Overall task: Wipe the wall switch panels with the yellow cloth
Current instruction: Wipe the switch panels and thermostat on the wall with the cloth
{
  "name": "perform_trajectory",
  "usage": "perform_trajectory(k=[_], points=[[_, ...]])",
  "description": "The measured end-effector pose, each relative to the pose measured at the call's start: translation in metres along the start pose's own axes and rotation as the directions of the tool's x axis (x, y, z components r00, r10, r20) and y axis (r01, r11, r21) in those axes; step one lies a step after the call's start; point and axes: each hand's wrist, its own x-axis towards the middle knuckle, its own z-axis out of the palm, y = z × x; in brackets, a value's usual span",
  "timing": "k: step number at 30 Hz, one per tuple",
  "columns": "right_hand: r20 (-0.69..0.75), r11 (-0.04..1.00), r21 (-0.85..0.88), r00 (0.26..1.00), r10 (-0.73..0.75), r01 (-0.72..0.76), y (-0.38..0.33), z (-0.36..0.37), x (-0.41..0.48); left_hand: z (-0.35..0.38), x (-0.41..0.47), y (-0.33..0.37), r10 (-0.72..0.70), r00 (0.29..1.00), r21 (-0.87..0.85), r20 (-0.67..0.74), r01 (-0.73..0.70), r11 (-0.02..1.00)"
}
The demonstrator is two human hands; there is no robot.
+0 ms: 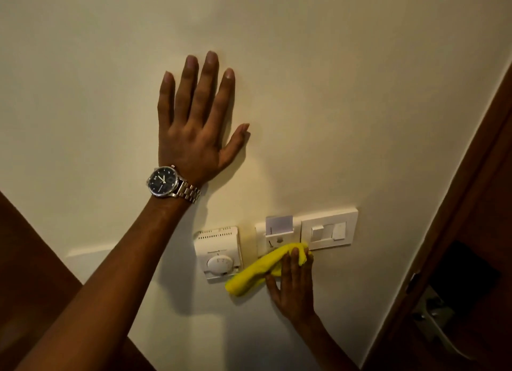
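Our right hand (pixel 293 284) had its grip closed on the yellow cloth (pixel 263 271), fingers curled over the bunched top end and pressing it to the bottom edge of the key-card holder panel (pixel 277 236). The rest of the cloth trailed down and left of that panel, with its tail lying just under the thermostat (pixel 219 253), which sat right beside the panel's left side. The rocker switch panel (pixel 328 230) was touching the card panel on its right and the cloth wasn't on it. Our left hand (pixel 194 126) was well above and left of the card panel, held nothing, fingers spread flat on the bare wall (pixel 360 93), watch (pixel 166 182) on the wrist.

What we figured could go wrong: the card (pixel 279 224) stood loose in its slot, so an upward swipe might knock it out. Pushing hard on the rockers might flip them, and the dangling tail might drag across the thermostat dial (pixel 220 264) and turn it.
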Motion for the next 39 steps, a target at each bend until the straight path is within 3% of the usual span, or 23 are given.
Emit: perform_trajectory(k=[6,11,16,21,26,32,36,39], points=[[-0.003,0.998,0.013,0.998,0.064,-0.064,-0.019,0.003,0.021,0.003,0.001,-0.001,-0.006,0.999,0.009,-0.036,0.006,1.000],[-0.041,0.987,-0.067,0.988,-0.151,0.149,-0.014,-0.004,0.008,-0.001,0.000,0.001,-0.014,0.999,0.002,-0.031,0.014,1.000],[-0.050,0.998,-0.030,0.997,-0.053,0.052,-0.031,0.000,0.028,0.004,0.002,0.000,-0.018,0.998,0.015,-0.055,0.019,1.000],[-0.056,0.979,-0.062,0.979,-0.195,0.192,-0.018,-0.012,0.018,0.000,0.003,0.002,-0.024,0.999,0.015,-0.037,0.024,1.000],[-0.035,0.993,-0.033,0.993,-0.113,0.112,-0.032,-0.011,0.041,-0.002,0.000,0.003,-0.029,0.999,0.043,-0.046,0.031,0.999],[0.020,0.962,-0.101,0.967,-0.253,0.254,-0.013,-0.018,0.017,-0.010,0.002,0.005,-0.032,0.999,0.021,0.000,0.032,0.999],[-0.016,0.985,-0.038,0.985,-0.169,0.169,-0.024,-0.017,0.034,-0.005,-0.003,0.008,-0.062,0.998,0.030,-0.023,0.063,0.998],[0.024,0.972,-0.055,0.974,-0.227,0.228,-0.010,-0.019,0.019,-0.006,-0.008,0.009,-0.058,0.998,0.030,-0.005,0.058,0.998]])
